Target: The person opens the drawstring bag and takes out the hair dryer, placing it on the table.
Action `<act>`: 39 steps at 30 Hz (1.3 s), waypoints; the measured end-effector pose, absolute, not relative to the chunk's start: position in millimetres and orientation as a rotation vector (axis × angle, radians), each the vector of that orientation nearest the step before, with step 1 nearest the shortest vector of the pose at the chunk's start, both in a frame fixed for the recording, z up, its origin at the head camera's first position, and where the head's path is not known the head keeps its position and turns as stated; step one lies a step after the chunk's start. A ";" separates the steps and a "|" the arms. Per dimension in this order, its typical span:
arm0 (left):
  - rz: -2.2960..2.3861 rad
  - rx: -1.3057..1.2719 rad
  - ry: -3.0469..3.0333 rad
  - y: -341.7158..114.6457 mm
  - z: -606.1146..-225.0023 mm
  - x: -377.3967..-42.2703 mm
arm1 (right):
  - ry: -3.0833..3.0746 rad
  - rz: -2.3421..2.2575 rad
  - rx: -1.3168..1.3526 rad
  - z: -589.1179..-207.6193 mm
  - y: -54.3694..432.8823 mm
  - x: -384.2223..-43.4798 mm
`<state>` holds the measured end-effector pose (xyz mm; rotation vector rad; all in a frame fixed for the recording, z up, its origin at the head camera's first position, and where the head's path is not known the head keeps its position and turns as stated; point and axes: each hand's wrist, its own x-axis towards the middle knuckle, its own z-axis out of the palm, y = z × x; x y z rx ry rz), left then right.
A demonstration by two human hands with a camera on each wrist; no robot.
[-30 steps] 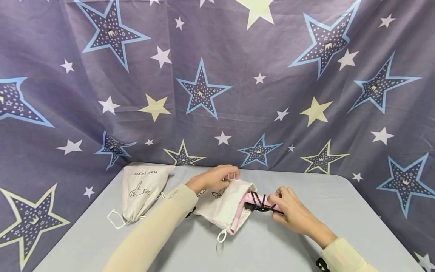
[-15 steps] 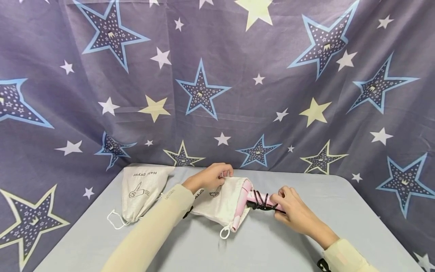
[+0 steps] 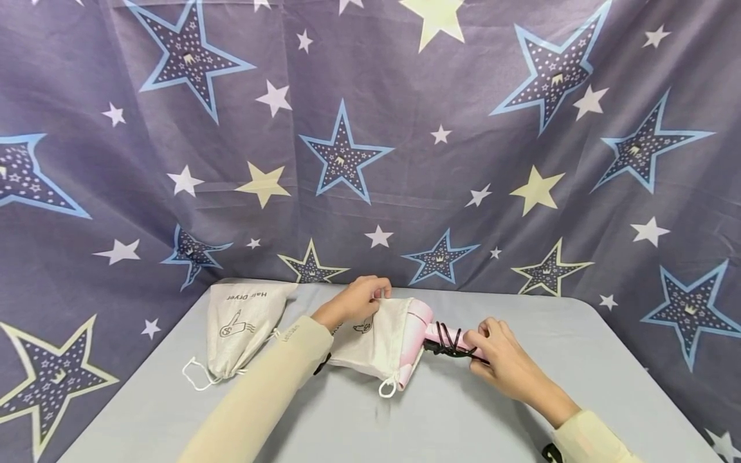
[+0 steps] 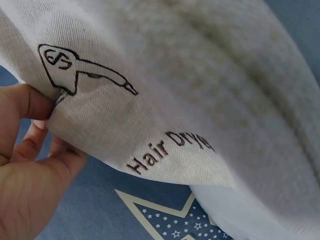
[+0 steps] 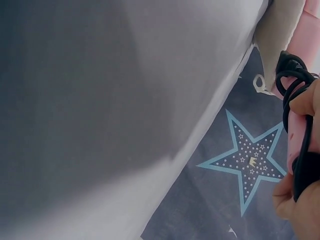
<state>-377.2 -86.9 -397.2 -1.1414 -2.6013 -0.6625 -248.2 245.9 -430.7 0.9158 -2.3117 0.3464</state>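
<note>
A pink hair dryer (image 3: 413, 337) lies partly inside a cream cloth bag (image 3: 370, 347), its head emerging from the bag's mouth. Black cord (image 3: 448, 344) is wound round its handle. My right hand (image 3: 502, 360) grips the handle's end, fingers and thumb curled about it, as the right wrist view also shows. With my left hand (image 3: 356, 302) I pinch the far edge of the bag, beside its dryer drawing. In the left wrist view the printed words "Hair Dryer" (image 4: 170, 150) show on the cloth. A white cord loop (image 3: 388, 387) hangs at the bag's mouth.
Another cream drawstring bag (image 3: 246, 325), printed "Hair Dryer", lies at the table's back left with its cord trailing. The light grey table (image 3: 463, 418) ends at the back against a purple star-patterned curtain (image 3: 370, 218).
More of the hair dryer's head shows outside the bag. My right hand has shifted slightly right with the handle, while my left hand has drawn the bag a little to the left.
</note>
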 end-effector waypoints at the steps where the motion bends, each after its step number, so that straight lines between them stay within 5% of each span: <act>1: -0.657 -1.119 -2.608 -87.0 -398.0 -377.6 | -2.313 0.348 0.910 -430.7 246.9 -248.1; 14: -0.495 -0.998 -2.742 -86.7 -393.2 -362.1 | -2.334 0.348 0.866 -433.2 257.8 -249.1; 30: -0.429 -1.424 -2.540 -90.0 -391.9 -280.6 | -2.365 0.367 0.840 -430.5 258.9 -249.8; 39: -0.222 -1.401 -2.568 -94.4 -407.0 -260.1 | -2.383 0.380 0.843 -430.3 258.5 -250.7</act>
